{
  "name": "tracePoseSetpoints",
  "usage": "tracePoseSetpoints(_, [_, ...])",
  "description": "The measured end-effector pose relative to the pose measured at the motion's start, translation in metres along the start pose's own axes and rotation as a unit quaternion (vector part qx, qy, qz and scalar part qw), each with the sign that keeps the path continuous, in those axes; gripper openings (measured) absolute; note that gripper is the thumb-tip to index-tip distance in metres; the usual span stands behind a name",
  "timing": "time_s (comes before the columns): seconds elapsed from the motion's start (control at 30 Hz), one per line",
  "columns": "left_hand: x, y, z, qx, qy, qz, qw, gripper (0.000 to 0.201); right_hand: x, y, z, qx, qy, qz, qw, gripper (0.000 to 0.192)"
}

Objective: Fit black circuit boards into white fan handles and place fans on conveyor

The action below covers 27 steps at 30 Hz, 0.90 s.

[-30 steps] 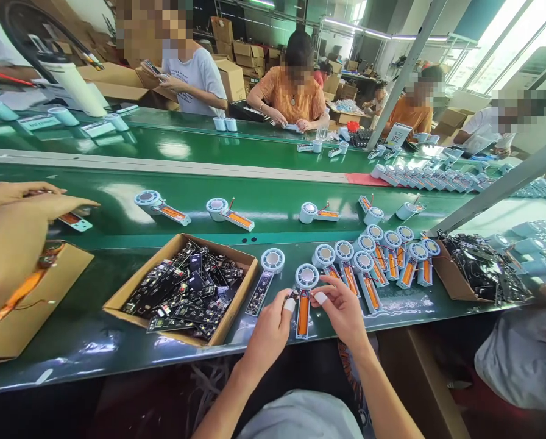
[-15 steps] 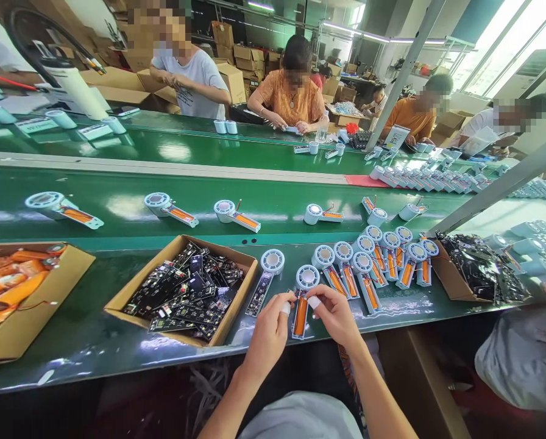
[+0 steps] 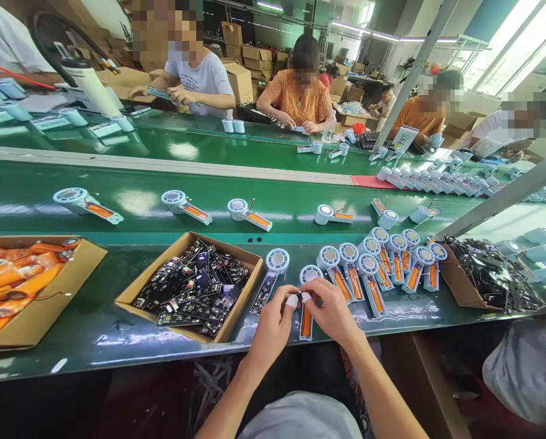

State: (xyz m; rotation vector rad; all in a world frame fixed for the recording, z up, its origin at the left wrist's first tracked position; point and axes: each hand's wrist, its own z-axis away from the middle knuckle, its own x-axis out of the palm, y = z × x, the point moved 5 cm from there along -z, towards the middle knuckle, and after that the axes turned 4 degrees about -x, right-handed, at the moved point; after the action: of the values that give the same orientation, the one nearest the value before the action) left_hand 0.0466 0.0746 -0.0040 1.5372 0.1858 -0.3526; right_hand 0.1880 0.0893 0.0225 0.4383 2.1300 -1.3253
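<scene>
Cut off by the left edge, a cardboard box of orange batteries sits on the green counter, its contents too jumbled to count. Beyond it, six pale blue fans lie spaced along a green belt. A second box follows, heaped with dark circuit boards, many buried under others. Just right of it lies one fan with a single board along its handle. At center, the person's left hand and right hand, each with a white cover on the thumb, meet above one open fan. The fingers of both are bunched together, tips at a small dark piece; what it is, and which fingers grip it, cannot be told. The open fan lies directly beneath the fingertips, its round head just beyond them, its orange-filled handle pointing toward the person; the hands hide the stretch between. Beside the right hand, nine more fans crowd together, some partly covered by others. Farther right stands a third box of black boards, with indistinct fans past it. A neighbor's gray clothing is cut off at the right edge.
</scene>
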Motion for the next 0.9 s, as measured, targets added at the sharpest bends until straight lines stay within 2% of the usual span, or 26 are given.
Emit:
tracePoseSetpoints(0.17, [0.001,-0.005,-0.001,-0.027,0.027,0.025,0.999,0.027,0.003,-0.002,0.003,-0.072,0.001,0.081,0.994,0.027])
tracePoseSetpoints(0.33, [0.002,-0.007,0.002,-0.049,0.02,0.032,0.998,0.028,0.002,-0.011,0.004,-0.12,-0.006,0.199,0.973,0.024])
tracePoseSetpoints(0.57, [0.0,0.001,0.012,0.046,0.082,-0.053,0.994,0.031,0.003,-0.025,0.004,-0.175,-0.014,0.324,0.93,0.019])
tracePoseSetpoints(0.73, [0.001,0.001,0.012,0.082,0.08,-0.067,0.991,0.033,0.003,-0.025,0.006,-0.165,0.017,0.332,0.929,0.024])
tracePoseSetpoints(0.9, [0.002,0.007,0.015,0.154,0.093,-0.094,0.979,0.035,0.009,-0.028,0.011,-0.158,0.054,0.348,0.923,0.027])
